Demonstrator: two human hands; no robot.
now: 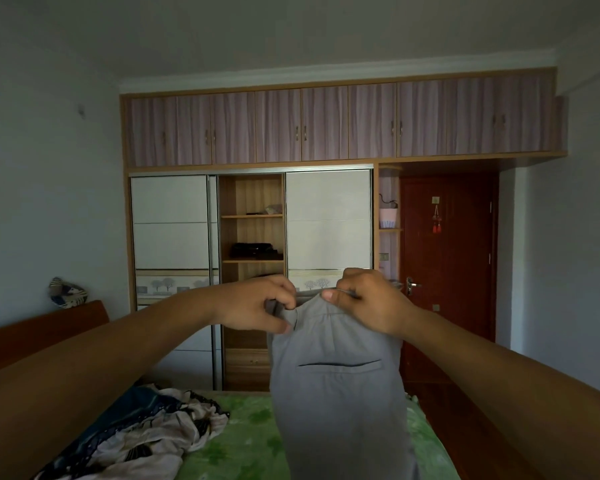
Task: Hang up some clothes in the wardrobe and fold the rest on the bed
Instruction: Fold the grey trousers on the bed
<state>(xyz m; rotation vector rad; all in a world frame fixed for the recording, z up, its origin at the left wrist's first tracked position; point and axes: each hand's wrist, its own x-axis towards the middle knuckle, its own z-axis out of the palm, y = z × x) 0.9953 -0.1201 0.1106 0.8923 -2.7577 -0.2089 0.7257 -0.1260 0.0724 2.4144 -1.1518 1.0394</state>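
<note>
Down at the lower left of the frame, a rumpled pile of clothes (146, 431) is seen on the green bed (250, 441), with dark and pale fabrics tangled together. Nearer the centre, the left hand (257, 306) is raised, and the left corner of a waistband is pinched between its fingers and thumb. The grey trousers (336, 393) are held up by that band in mid-frame. They hang straight down over the bed, with a slit back pocket turned to the camera. Just right of centre, the other end of the band is gripped by the right hand (368, 303), thumb on top. A thin pale line crosses that thumb; whether it is hanger wire cannot be told. Behind, the wardrobe (252, 237) is seen with its middle section open, and a red door (447, 254) is seen at the right.

The cloth is judged light and limp, so sagging and swinging are to be expected wherever it is unsupported. The doubled waistband is judged the firmest hold and is best taken at both corners.
</note>
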